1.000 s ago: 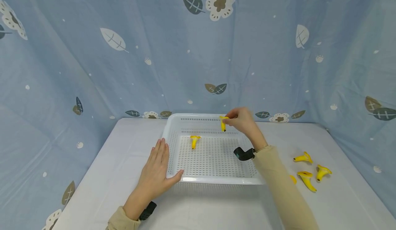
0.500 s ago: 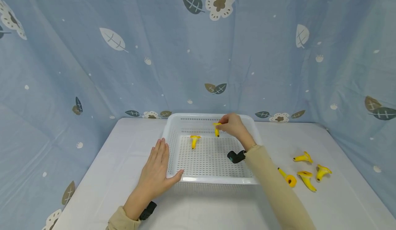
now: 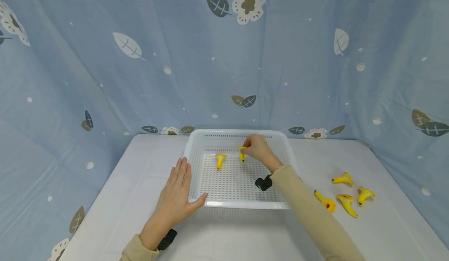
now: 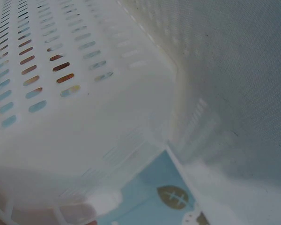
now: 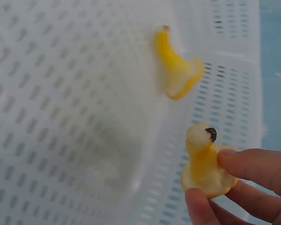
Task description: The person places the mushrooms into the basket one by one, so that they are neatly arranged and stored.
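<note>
Head view, right hand (image 3: pixel 257 148): pinches a yellow mushroom (image 3: pixel 241 153) low over the white basket (image 3: pixel 242 204), beside another mushroom (image 3: pixel 220 160).
Head view, left hand (image 3: pixel 179 194): fingers straight, flat against the basket's left wall.
Right wrist view, risk: the fingertips (image 5: pixel 246 166) hold only the cap; it could slip and roll.
Left wrist view: basket corner (image 4: pixel 173 75), close.
Surface, room: white table (image 3: pixel 386 222); four mushrooms (image 3: pixel 345 198) lie right; blue leaf-print curtain (image 3: pixel 105 58) behind.

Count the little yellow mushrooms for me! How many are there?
6. One lies in the white basket, at. The right hand pinches one over the basket. Four lie on the table at right.
</note>
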Available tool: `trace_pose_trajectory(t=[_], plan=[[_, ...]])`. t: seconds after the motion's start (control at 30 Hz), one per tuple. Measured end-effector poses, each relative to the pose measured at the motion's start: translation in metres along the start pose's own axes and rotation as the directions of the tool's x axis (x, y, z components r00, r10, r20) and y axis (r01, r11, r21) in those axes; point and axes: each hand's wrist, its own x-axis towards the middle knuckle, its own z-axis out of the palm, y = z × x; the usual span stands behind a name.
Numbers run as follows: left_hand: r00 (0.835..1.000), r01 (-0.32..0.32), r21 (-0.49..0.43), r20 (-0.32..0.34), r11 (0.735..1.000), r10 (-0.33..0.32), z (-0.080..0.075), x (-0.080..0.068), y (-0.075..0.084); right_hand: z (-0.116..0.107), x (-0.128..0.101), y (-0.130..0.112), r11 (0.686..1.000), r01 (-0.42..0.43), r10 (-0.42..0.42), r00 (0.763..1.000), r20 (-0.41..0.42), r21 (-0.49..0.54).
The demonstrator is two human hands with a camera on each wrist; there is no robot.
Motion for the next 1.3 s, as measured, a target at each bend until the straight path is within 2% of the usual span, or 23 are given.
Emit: trace_pose_trajectory(t=[0.13,0.47,0.8,1.1,1.3], plan=[[1.0,-0.003,0.001,-0.005,1.0,0.003,0.0,0.0,0.0,0.006,0.0,0.0,0.999,0.029,-0.029,1.0,0.013,-0.044],[1.0,-0.005,-0.003,-0.015,1.0,0.005,0.001,0.0,0.001,0.02,-0.005,-0.001,0.988,0.044,-0.041,0.999,0.022,-0.145],[1.0,0.0,-0.008,-0.008,1.0,0.0,0.001,0.0,0.0,0.024,-0.004,-0.001,0.986,0.009,-0.001,0.999,0.052,-0.167],[1.0,0.012,-0.01,0.011,1.0,-0.011,0.0,0.0,0.0,0.028,-0.003,0.002,0.984,0.032,-0.02,0.997,0.071,-0.174],[1.0,0.015,-0.014,0.017,1.0,-0.014,0.0,0.001,0.0,0.028,-0.005,0.002,0.982,0.016,0.004,0.994,0.107,-0.189]])
